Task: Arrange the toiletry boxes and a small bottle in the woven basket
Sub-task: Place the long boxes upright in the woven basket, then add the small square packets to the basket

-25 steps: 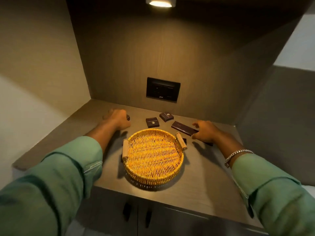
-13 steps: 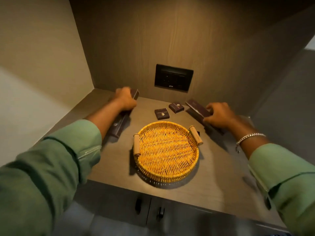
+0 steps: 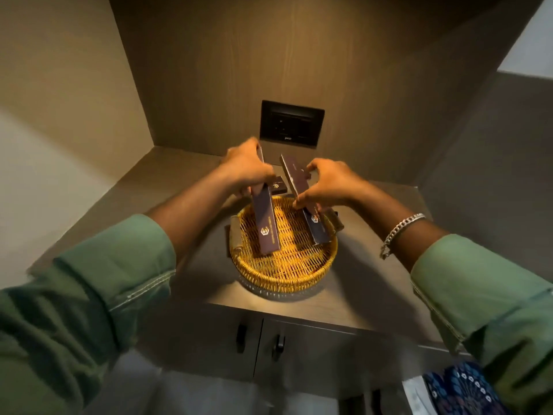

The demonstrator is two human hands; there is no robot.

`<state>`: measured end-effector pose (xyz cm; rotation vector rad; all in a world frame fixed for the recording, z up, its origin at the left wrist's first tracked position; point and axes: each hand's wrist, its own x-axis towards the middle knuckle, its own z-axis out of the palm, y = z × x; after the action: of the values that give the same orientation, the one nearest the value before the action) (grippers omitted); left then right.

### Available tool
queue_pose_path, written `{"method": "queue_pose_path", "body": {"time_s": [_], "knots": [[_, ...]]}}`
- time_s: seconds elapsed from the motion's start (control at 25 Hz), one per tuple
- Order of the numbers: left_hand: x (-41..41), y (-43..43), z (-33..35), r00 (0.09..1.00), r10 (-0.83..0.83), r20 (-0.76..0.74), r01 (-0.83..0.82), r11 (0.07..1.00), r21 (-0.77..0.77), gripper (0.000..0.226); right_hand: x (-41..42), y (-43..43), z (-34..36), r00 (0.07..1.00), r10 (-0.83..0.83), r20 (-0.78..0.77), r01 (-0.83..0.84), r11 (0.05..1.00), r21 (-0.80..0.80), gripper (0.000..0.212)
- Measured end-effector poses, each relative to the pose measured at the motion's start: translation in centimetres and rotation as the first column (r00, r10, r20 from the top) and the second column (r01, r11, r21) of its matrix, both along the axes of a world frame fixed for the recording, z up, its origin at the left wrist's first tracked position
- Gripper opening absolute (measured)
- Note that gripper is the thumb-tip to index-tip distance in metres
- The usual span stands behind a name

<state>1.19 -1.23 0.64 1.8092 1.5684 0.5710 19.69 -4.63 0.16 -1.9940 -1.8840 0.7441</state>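
A grey countertop (image 3: 368,283) carries the round woven basket (image 3: 282,275) near its middle. Above the basket, the left hand (image 3: 244,167) clamps one long dark box (image 3: 266,226), the right hand (image 3: 321,184) clamps another long box (image 3: 314,220), both slanting down toward the weave. A small dark box (image 3: 279,187) lies just beyond the far rim.

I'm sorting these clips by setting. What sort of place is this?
Probably a hotel room nook: a built-in wood-look counter with cabinet doors below, a dark switch panel on the back wall, and logo-printed toiletry boxes held over a woven basket.
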Motion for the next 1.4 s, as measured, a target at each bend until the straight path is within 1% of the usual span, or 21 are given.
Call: {"method": "queue_pose_path", "body": {"time_s": [0.08, 0.2, 0.32, 0.4, 0.48, 0.64, 0.76, 0.88, 1.08, 1.28, 1.4], "knots": [[-0.1, -0.3, -1.9, 0.998, 0.020, -0.066, -0.022, 0.999, -0.025, 0.058, -0.5, -0.3, -1.1, 1.000, -0.030, -0.007, 0.030, 0.999, -0.018, 0.073], [-0.4, -0.1, -4.0, 0.990, 0.048, -0.130, -0.056, 0.997, -0.055, 0.055, -0.9, -0.4, -2.1, 0.999, -0.048, -0.013, 0.048, 0.999, -0.025, 0.078], [-1.1, 0.0, -5.1, 0.987, 0.019, -0.159, -0.037, 0.993, -0.111, 0.052, -1.1, -0.5, -2.5, 0.998, -0.068, -0.011, 0.068, 0.997, -0.023, 0.079], [-1.5, 0.0, -5.5, 0.983, 0.001, -0.181, -0.023, 0.993, -0.118, 0.053, -1.2, -0.6, -2.9, 0.996, -0.085, 0.004, 0.085, 0.996, -0.034, 0.077], [-1.8, -0.2, -5.6, 0.983, -0.017, -0.184, -0.006, 0.992, -0.124, 0.059, -1.5, -0.7, -3.3, 0.995, -0.088, 0.050, 0.090, 0.995, -0.052, 0.075], [-2.0, -1.0, -5.8, 0.983, -0.044, -0.179, 0.017, 0.988, -0.152, 0.080, -2.1, -1.2, -4.0, 0.988, -0.064, 0.140, 0.071, 0.996, -0.052, 0.069], [-2.0, -1.6, -6.3, 0.987, -0.004, -0.161, -0.012, 0.995, -0.097, 0.082, -2.4, -1.6, -4.2, 0.978, -0.043, 0.204, 0.051, 0.998, -0.030, 0.068], [-2.0, -1.7, -6.2, 0.985, -0.009, -0.174, -0.008, 0.995, -0.096, 0.082, -2.8, -2.2, -4.2, 0.964, -0.046, 0.263, 0.048, 0.999, 0.000, 0.070], [-1.9, -1.5, -5.7, 0.976, -0.041, -0.213, 0.013, 0.991, -0.130, 0.085, -3.0, -2.6, -3.9, 0.964, -0.075, 0.254, 0.073, 0.997, 0.014, 0.078], [-1.5, -1.1, -5.7, 0.967, -0.064, -0.245, 0.026, 0.987, -0.156, 0.091, -2.9, -3.1, -4.1, 0.964, -0.107, 0.245, 0.110, 0.994, 0.002, 0.070], [-1.4, -0.5, -5.6, 0.952, -0.065, -0.301, 0.021, 0.989, -0.147, 0.097, -2.9, -3.2, -4.5, 0.961, -0.145, 0.235, 0.143, 0.989, 0.026, 0.065]]}}
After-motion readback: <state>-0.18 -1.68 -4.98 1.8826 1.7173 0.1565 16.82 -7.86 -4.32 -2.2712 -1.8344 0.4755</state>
